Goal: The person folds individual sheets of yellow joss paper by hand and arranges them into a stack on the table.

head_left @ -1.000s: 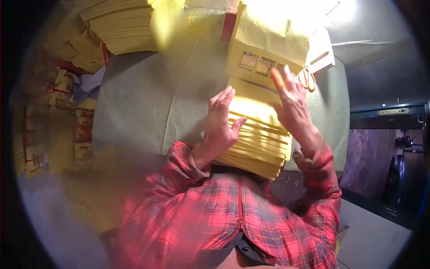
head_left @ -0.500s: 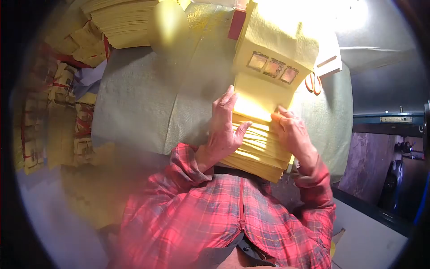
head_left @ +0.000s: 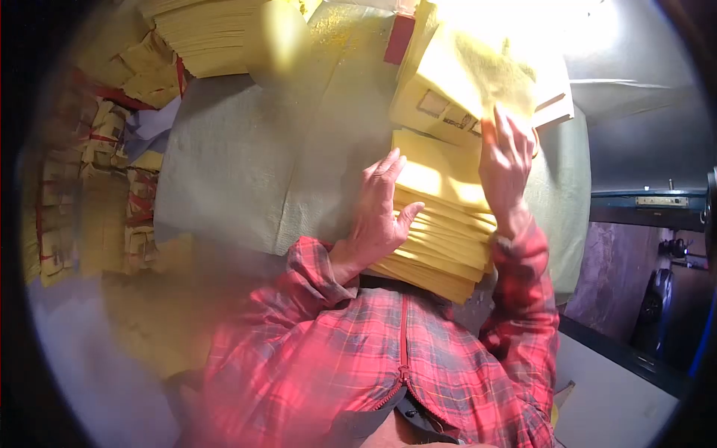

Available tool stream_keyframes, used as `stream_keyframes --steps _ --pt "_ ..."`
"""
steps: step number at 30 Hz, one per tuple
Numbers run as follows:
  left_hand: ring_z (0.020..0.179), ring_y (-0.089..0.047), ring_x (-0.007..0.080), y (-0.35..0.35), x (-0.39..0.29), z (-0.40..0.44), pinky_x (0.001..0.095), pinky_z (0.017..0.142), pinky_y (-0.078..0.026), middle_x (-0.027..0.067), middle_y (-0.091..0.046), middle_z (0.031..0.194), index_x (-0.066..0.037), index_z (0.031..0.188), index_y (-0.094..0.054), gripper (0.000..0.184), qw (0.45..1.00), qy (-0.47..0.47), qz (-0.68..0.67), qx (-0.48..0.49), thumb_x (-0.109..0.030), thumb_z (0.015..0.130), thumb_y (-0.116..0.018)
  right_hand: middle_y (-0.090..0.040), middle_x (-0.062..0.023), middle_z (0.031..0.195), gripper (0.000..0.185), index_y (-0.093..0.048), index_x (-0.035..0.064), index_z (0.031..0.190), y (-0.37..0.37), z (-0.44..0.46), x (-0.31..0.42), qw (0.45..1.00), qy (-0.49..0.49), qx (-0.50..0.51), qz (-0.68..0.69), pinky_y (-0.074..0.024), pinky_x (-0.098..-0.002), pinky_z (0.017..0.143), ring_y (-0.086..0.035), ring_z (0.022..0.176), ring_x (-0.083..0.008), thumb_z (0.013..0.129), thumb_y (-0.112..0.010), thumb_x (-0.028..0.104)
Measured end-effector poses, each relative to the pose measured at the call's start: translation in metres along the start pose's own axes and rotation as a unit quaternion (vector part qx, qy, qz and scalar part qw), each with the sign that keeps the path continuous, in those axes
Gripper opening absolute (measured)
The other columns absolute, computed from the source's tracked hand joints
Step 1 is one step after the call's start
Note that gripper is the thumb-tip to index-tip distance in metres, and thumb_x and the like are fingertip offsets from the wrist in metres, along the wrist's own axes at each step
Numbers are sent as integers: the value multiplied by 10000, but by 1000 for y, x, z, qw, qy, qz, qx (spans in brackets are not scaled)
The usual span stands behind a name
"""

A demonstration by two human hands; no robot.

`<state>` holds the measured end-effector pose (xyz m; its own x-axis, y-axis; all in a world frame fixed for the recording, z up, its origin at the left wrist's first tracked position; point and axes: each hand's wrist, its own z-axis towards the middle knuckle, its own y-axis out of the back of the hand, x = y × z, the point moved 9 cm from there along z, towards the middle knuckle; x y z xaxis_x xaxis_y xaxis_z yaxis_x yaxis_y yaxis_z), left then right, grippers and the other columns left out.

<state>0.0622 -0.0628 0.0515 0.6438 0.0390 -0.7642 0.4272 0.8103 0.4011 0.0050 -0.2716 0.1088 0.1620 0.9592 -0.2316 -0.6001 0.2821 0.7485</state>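
A fanned stack of yellow paper sheets (head_left: 441, 239) lies in front of my body, its layered edges facing me. Along its left edge rests my left hand (head_left: 382, 205), thumb and fingers apart, holding nothing. Beyond it is a second pile of yellow paper (head_left: 403, 97) with dark printed picture boxes, partly covered. My right hand (head_left: 508, 164) has its fingers at the near right edge of a yellow sheet (head_left: 463, 63), which is raised and bent over that pile. The right thumb is hidden. Strong light washes out the sheet's far part.
The grey-green cloth (head_left: 239, 164) covers the table. A thick yellow paper stack (head_left: 209, 37) stands far left, near red-tied paper bundles (head_left: 104, 134). A dark red block (head_left: 399, 39) sits beside the far pile. An orange scissors handle (head_left: 535, 142) shows partly behind my right hand.
My right hand has moved forward from the near stack to the far pile, where the top sheet's near edge is now lifted and bent. My left hand has barely moved.
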Motion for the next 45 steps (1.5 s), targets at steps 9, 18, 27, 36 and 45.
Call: stream_keyframes --steps 9,18,27,36,45 --pt "1436 -477 474 -1 3 -1 528 1214 -391 291 -447 1625 33 1598 -380 859 1000 11 5 -6 -141 898 -845 -543 -188 1605 505 -695 40 1406 50 22 35 995 -45 60 63 -492 -509 1070 -590 1322 -372 903 -743 29" --pt "1426 -483 472 1 4 -3 520 1218 -386 298 -441 1627 38 1595 -383 857 1000 9 1 -8 -166 907 -850 -663 -178 1479 425 -745 30 1321 8 7 12 1000 -12 19 -2 -505 -488 1059 -655 1236 -371 897 -766 64" --pt "1418 -487 470 3 2 -3 522 1220 -382 292 -454 1615 37 1586 -393 846 1000 8 -6 -14 -163 903 -850 -505 -279 1603 679 -633 94 1486 15 8 39 953 -70 212 203 -498 -513 1126 -574 1349 -449 844 -856 97" --pt "1417 -476 479 -1 5 -4 539 1209 -390 297 -465 1592 46 1574 -395 839 1000 -1 -6 6 -168 898 -845 -577 -204 1548 472 -711 3 1336 -23 38 -14 995 5 -11 -101 -482 -538 1088 -591 1320 -404 870 -780 32" --pt "1450 -467 449 5 4 -3 512 1237 -365 273 -432 1635 41 1609 -363 868 1000 3 -13 -4 -187 920 -840 -634 -254 1489 344 -759 -8 1275 -1 -52 35 839 -162 419 307 -519 -507 1099 -622 1304 -418 942 -745 75"
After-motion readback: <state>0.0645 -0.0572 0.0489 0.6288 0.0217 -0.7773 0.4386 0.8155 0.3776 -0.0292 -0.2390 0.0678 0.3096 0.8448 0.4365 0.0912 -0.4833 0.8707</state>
